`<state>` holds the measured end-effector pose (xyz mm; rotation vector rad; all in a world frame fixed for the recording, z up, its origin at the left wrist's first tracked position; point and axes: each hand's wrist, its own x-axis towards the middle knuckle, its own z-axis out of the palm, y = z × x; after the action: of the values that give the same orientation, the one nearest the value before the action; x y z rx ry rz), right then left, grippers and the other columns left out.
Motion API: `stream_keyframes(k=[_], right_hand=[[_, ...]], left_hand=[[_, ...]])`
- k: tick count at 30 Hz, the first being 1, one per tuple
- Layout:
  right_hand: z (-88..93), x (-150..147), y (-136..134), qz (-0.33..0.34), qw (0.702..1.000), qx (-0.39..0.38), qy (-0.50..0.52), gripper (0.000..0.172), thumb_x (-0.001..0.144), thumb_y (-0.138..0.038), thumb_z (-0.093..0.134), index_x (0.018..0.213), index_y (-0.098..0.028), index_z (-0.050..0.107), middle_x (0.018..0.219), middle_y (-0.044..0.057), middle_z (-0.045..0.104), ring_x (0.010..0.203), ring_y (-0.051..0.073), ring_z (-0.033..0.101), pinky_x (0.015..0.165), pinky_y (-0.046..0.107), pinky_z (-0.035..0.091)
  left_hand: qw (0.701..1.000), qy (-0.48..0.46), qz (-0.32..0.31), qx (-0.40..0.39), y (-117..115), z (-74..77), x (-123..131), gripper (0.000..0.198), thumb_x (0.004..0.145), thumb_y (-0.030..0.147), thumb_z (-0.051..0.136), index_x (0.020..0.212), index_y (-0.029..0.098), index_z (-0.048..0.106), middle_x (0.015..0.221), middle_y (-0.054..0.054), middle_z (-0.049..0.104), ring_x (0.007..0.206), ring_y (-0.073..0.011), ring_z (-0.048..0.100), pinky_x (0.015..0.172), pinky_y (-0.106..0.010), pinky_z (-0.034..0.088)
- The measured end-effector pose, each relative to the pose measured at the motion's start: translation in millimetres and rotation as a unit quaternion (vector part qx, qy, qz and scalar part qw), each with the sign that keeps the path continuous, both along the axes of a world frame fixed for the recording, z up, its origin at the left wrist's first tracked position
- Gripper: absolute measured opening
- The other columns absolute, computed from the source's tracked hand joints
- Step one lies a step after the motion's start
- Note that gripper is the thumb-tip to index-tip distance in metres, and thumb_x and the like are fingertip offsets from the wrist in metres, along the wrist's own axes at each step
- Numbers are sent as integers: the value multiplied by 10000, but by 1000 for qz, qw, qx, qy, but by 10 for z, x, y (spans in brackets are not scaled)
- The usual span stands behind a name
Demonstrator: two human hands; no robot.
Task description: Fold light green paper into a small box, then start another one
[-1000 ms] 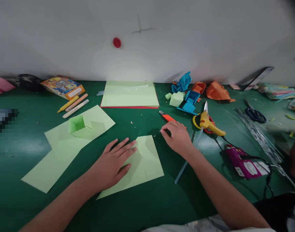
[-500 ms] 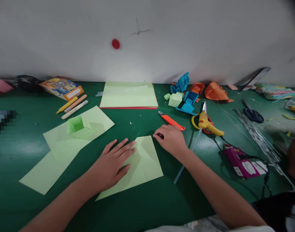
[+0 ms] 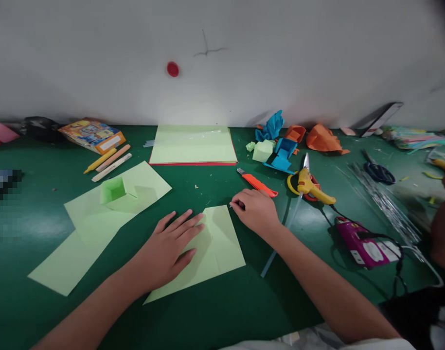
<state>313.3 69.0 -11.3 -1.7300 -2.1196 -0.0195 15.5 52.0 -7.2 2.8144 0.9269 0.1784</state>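
Note:
My left hand lies flat with fingers spread on a folded light green sheet of paper on the green table. My right hand is at the sheet's upper right corner, fingers curled in a pinch at the paper's edge; what they grip is too small to make out. An orange utility knife lies just behind my right hand.
A larger green sheet with a small green paper box lies to the left. A paper stack sits by the wall. A yellow glue gun, a purple device, scissors, markers and paper scraps lie around. Another person's arm is at right.
My right hand has moved left, away from the orange knife, to the corner of the folded sheet. My left hand has stayed flat on the paper.

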Motion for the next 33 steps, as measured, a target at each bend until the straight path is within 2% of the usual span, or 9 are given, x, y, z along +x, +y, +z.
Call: stream_keyframes(k=[17, 21, 25, 29, 33], right_hand=[[11, -67, 3, 0, 1000, -9, -15, 201, 973, -226, 565, 844, -210, 718, 839, 50, 735, 777, 201, 611, 773, 345, 356], [51, -19, 24, -9, 999, -32, 7, 160, 966, -222, 595, 854, -224, 709, 849, 22, 739, 784, 189, 625, 759, 325, 375], [213, 118, 12, -38, 997, -52, 36, 126, 979, -277, 596, 905, -240, 691, 830, 0, 740, 748, 187, 630, 669, 298, 369], [455, 328, -89, -76, 994, -55, 63, 208, 1021, -368, 497, 968, -231, 644, 742, -2, 694, 609, 179, 584, 573, 287, 340], [686, 620, -325, -158, 978, -11, 133, 262, 985, -478, 509, 950, -240, 612, 812, 21, 708, 674, 196, 636, 618, 301, 401]], left_hand=[[1000, -10, -1, 8, 8, -3, 4, 475, 1042, 330, 466, 1516, 302, 472, 1641, 7, 429, 1544, -263, 336, 1260, -486, 200], [1000, -5, -2, 15, 5, -8, 3, 465, 1048, 329, 450, 1512, 296, 472, 1640, 6, 430, 1544, -267, 334, 1249, -495, 202], [1000, 5, -8, 13, 1, -25, -3, 481, 1059, 348, 433, 1537, 294, 437, 1663, 7, 387, 1559, -265, 301, 1249, -503, 192], [1000, 6, -6, 10, 1, -22, 1, 491, 1061, 339, 428, 1550, 291, 422, 1667, 6, 379, 1559, -266, 300, 1248, -508, 202], [1000, 1, -3, 0, 0, -2, 2, 494, 1046, 314, 446, 1540, 292, 444, 1666, 7, 380, 1551, -267, 320, 1249, -503, 221]])
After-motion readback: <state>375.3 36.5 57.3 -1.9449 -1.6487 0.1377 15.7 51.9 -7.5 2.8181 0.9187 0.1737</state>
